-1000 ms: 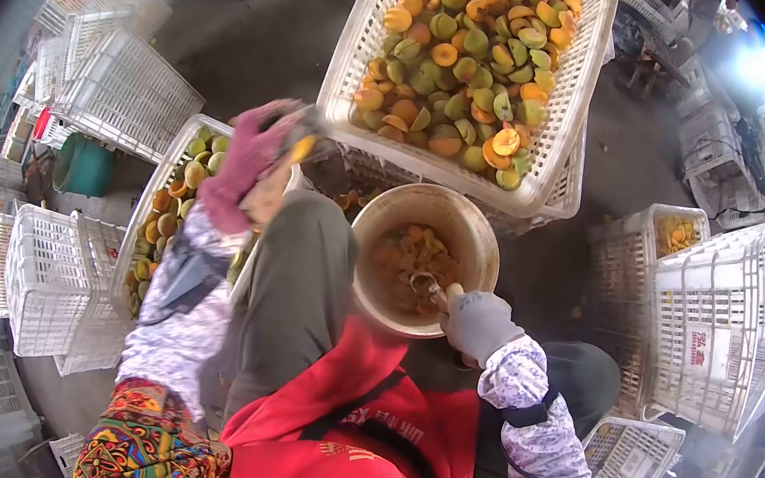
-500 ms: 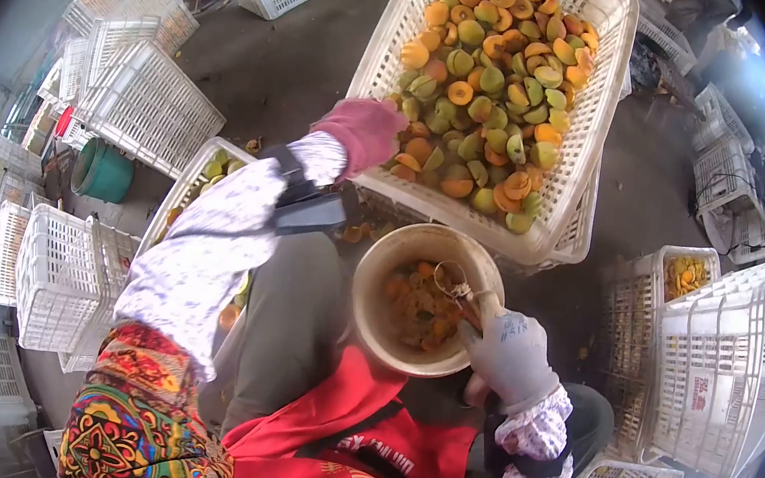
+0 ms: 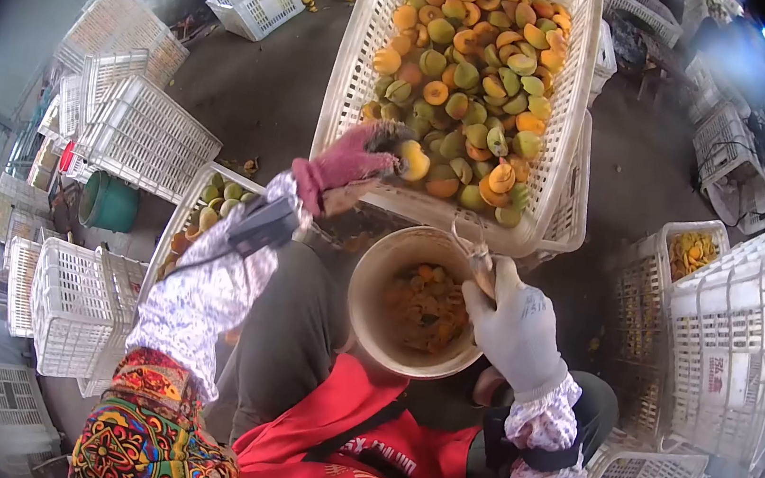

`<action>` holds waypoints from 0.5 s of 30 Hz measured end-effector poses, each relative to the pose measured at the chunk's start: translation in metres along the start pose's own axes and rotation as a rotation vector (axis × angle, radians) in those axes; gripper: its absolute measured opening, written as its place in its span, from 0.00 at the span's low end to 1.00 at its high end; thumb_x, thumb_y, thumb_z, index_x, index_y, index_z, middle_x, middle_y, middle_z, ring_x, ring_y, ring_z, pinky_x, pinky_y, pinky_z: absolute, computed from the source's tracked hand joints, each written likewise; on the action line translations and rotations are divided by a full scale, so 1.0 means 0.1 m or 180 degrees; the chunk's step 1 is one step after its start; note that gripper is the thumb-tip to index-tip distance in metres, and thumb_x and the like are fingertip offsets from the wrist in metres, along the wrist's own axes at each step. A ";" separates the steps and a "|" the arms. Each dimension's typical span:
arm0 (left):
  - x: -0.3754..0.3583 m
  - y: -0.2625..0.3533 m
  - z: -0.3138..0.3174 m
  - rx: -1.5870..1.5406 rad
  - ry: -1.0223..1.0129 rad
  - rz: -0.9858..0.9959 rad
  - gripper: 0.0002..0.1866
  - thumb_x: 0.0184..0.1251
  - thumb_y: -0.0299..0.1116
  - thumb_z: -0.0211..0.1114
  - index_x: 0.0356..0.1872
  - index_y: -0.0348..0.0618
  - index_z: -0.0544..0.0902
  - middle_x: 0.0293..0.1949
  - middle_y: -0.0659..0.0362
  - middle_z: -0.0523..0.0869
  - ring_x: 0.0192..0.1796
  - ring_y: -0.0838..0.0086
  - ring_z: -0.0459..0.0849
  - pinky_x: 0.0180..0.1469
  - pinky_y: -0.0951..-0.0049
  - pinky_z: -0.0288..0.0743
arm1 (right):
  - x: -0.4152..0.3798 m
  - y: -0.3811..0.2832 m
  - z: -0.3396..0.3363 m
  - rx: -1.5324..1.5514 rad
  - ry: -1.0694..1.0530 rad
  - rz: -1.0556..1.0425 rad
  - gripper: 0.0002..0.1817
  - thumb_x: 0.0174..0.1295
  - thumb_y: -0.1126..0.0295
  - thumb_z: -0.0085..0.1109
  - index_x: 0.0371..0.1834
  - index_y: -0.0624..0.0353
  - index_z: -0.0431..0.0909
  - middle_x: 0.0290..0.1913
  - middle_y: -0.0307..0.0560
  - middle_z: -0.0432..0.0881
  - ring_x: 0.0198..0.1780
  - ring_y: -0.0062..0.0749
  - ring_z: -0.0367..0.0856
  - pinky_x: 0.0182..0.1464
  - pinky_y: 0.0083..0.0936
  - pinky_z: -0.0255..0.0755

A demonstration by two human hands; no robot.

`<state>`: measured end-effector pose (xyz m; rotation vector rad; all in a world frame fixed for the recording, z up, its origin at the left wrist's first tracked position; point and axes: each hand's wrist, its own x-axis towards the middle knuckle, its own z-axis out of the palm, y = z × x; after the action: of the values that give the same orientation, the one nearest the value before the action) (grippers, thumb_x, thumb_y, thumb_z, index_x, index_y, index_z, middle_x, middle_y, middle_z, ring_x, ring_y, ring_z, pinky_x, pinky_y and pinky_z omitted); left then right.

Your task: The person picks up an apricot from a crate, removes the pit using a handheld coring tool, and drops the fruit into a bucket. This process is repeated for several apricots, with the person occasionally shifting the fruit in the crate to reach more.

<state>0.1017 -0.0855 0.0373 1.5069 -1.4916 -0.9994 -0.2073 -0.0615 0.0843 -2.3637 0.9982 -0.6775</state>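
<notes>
In a pink glove, my left hand (image 3: 350,166) is at the near left corner of a white crate (image 3: 334,90) full of halved orange and green fruit. Its fingers close on a yellow fruit piece (image 3: 413,161). My right hand (image 3: 515,327), gloved in pale grey, grips the handle of a tool (image 3: 483,272) with a thin metal loop at its tip. The tool is over the right rim of a round beige bucket (image 3: 366,280). Orange scraps and pulp (image 3: 426,311) lie inside the bucket, between my knees.
Another crate with fruit (image 3: 171,237) stands beside my left leg. Stacked white crates (image 3: 74,297) and a green bucket (image 3: 109,202) are at the left. More crates (image 3: 722,348) stand at the right, one with orange pieces (image 3: 691,254).
My left hand has turned and now shows a yellow fruit piece in its fingers. My right hand has lifted the tool from over the bucket's middle to its upper right rim.
</notes>
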 end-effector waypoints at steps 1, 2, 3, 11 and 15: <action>-0.13 0.08 0.12 -0.2150 -0.0256 0.0216 0.23 0.61 0.31 0.65 0.58 0.43 0.74 0.52 0.52 0.80 0.56 0.60 0.79 0.56 0.62 0.74 | 0.03 -0.01 0.03 -0.0015 0.0029 -0.0001 0.10 0.58 0.65 0.61 0.35 0.58 0.72 0.23 0.55 0.80 0.25 0.49 0.81 0.26 0.37 0.75; -0.26 0.25 0.24 -0.2851 -0.0376 -0.0087 0.22 0.62 0.30 0.65 0.58 0.42 0.74 0.52 0.53 0.80 0.56 0.61 0.79 0.57 0.61 0.74 | 0.04 0.01 0.09 0.0345 -0.0088 0.0272 0.11 0.59 0.65 0.61 0.33 0.59 0.71 0.23 0.55 0.80 0.24 0.50 0.81 0.26 0.39 0.74; -0.40 0.47 0.40 -0.3565 -0.0503 -0.0410 0.21 0.63 0.30 0.64 0.58 0.42 0.74 0.51 0.55 0.80 0.56 0.62 0.78 0.57 0.61 0.74 | 0.05 0.01 0.12 0.0693 -0.0215 0.0551 0.12 0.59 0.64 0.61 0.31 0.59 0.70 0.22 0.56 0.79 0.24 0.51 0.80 0.26 0.40 0.73; -0.70 0.67 0.98 -0.0536 0.0577 0.1113 0.21 0.66 0.29 0.62 0.58 0.34 0.72 0.54 0.54 0.79 0.56 0.69 0.78 0.61 0.69 0.69 | -0.01 -0.05 0.42 -0.0136 0.0661 -0.0215 0.12 0.60 0.62 0.59 0.30 0.58 0.71 0.23 0.52 0.79 0.25 0.49 0.80 0.27 0.38 0.74; -0.61 0.56 0.98 0.1221 0.0865 0.1555 0.23 0.71 0.41 0.56 0.60 0.35 0.71 0.53 0.53 0.80 0.58 0.71 0.77 0.60 0.67 0.71 | 0.01 -0.05 0.34 -0.0289 0.0332 -0.0050 0.11 0.59 0.63 0.60 0.31 0.58 0.72 0.24 0.52 0.80 0.25 0.49 0.80 0.27 0.38 0.74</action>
<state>-0.0104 -0.0246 0.0514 1.3581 -1.7918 -0.2203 -0.1837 -0.0514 0.0622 -2.4380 1.0768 -0.7840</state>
